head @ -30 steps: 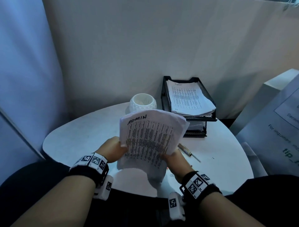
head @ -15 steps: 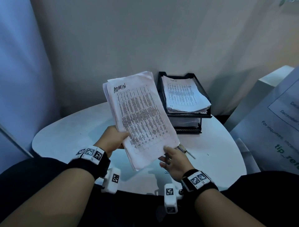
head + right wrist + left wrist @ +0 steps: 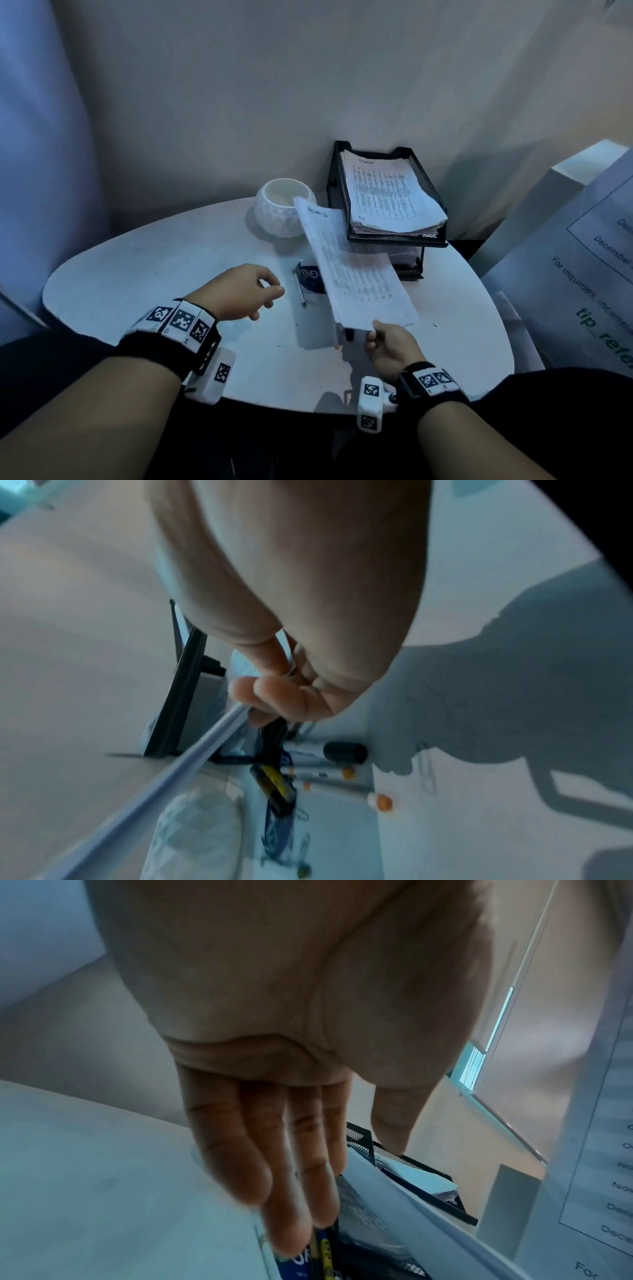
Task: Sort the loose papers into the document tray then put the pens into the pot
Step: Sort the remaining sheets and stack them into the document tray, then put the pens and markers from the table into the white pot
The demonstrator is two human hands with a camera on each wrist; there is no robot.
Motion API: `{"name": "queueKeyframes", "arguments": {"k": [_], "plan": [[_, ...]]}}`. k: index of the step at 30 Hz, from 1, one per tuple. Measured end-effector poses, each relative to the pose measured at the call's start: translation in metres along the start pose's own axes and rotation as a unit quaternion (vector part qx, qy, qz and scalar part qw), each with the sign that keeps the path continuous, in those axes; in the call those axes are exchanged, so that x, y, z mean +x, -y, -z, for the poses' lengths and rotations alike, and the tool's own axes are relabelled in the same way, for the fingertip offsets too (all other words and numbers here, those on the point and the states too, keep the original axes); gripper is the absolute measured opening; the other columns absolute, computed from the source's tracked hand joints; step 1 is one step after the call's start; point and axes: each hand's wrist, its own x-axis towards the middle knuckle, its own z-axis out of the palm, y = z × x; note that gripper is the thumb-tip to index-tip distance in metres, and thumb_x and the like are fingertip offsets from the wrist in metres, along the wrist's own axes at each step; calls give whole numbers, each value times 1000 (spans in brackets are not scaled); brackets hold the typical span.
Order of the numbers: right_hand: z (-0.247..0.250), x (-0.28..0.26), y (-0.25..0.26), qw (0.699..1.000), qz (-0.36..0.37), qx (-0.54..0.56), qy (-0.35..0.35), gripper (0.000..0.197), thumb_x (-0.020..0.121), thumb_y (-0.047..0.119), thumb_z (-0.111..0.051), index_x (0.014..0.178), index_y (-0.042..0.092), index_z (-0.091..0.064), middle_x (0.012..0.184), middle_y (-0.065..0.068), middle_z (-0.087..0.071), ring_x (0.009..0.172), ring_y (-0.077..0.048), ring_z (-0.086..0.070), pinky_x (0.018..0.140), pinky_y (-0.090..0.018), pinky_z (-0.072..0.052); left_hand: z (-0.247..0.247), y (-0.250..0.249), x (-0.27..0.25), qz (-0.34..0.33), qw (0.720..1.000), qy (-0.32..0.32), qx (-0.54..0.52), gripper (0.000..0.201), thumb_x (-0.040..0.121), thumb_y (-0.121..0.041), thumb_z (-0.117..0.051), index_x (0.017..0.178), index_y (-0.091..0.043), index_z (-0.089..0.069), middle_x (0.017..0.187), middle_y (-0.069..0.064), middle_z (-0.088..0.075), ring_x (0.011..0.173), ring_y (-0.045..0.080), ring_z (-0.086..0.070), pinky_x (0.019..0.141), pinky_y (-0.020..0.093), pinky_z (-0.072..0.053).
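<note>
1. the stack of papers was pinched at its near edge by the right hand, raised over the table, near the document tray.
2. the left hand was held empty, fingers loosely apart.
3. pens were left lying under the papers, the pot left of the tray.

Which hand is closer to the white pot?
Left. The left hand hovers open over the table, just in front of the white pot. The right hand is farther back, near the table's front edge, pinching the paper stack.
</note>
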Motion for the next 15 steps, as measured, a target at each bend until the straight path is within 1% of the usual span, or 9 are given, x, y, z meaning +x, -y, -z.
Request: {"name": "queueKeyframes", "arguments": {"k": [3, 5, 7, 9, 11, 13, 15], "plan": [[5, 16, 20, 999, 13, 27, -46, 14, 106, 3, -44, 95, 11, -49, 71, -4, -47, 52, -12, -42, 35, -20, -37, 2, -2, 0, -3, 998, 32, 60, 17, 97, -50, -59, 107, -38, -66, 91, -14, -76, 70, 5, -74, 78, 33, -59], [7, 30, 35, 997, 22, 33, -67, 14, 106, 3, -44, 94, 10, -46, 71, -4, -43, 55, -13, -41, 35, -20, -37, 2, -3, 0, -9, 994, 52, 94, 20, 97, -52, -59, 110, -38, -65, 92, -15, -75, 72, 4, -74, 80, 32, -60], [6, 46, 51, 996, 33, 37, -80, 9, 105, 4, -43, 98, 10, -45, 71, -4, -44, 53, -13, -42, 35, -19, -37, 1, -3, 1, -11, 991, 71, 112, 23, 97, -53, -58, 114, -38, -65, 95, -15, -75, 74, 4, -74, 78, 30, -59], [0, 58, 67, 995, 43, 34, -89, 6, 105, 7, -43, 101, 10, -47, 72, -4, -49, 47, -11, -43, 35, -18, -36, 0, -5, 2, -15, 987, 89, 133, 28, 97, -54, -57, 118, -38, -64, 102, -16, -73, 76, 2, -70, 74, 26, -53], [-10, 65, 80, 994, 53, 9, -94, 13, 105, 9, -43, 95, 12, -49, 73, -3, -53, 47, -10, -40, 36, -17, -33, 0, -6, 3, -20, 982, 101, 160, 32, 97, -56, -56, 123, -39, -63, 110, -16, -71, 79, -2, -63, 75, 25, -48], [-21, 73, 88, 992, 61, -24, -108, 19, 103, 9, -44, 86, 15, -48, 66, 0, -50, 44, -11, -37, 40, -19, -30, 0, -7, 5, -21, 979, 108, 171, 33, 97, -57, -56, 125, -40, -63, 114, -17, -70, 79, -3, -60, 77, 25, -46], [-31, 82, 95, 989, 70, -50, -117, 22, 101, 7, -45, 82, 17, -47, 61, 1, -46, 41, -12, -33, 42, -20, -28, 1, -7, 6, -17, 979, 110, 172, 33, 97, -57, -56, 125, -41, -62, 116, -18, -69, 81, -4, -59, 81, 25, -46]]}}
